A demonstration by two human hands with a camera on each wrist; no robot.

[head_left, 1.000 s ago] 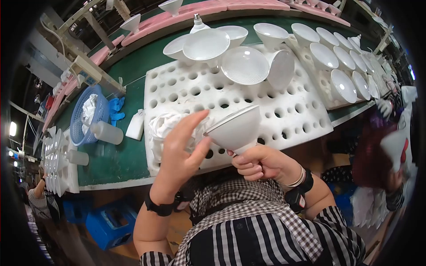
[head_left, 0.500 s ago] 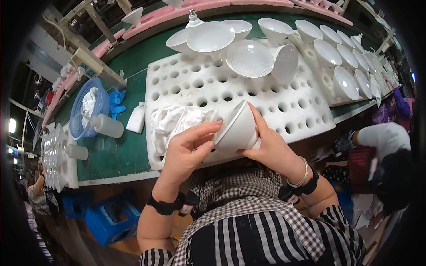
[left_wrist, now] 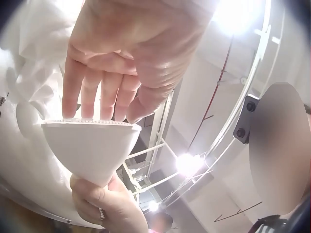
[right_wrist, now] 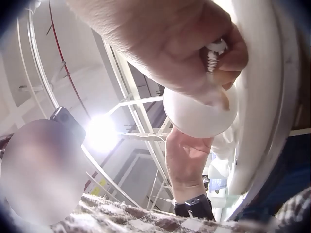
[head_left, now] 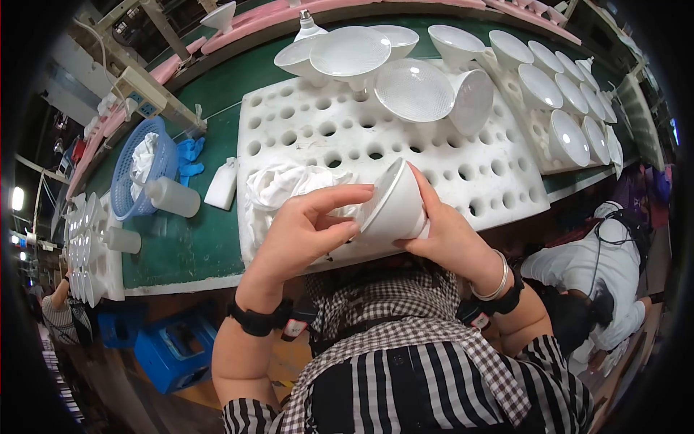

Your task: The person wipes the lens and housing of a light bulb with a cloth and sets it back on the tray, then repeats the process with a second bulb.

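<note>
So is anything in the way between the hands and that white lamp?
Nothing visible. The right hand grips the lamp by its narrow end, and the left hand lays straight fingers right on its wide front. The cloth lies behind it.

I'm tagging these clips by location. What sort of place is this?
Probably a lamp factory's assembly line: rows of identical white lamp housings sit in holed foam trays along a long green bench, with another worker nearby.

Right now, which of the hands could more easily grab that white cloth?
Left, probably: the left hand is nearest the white cloth, only touching the lamp bulb, which the right hand grips.
</note>
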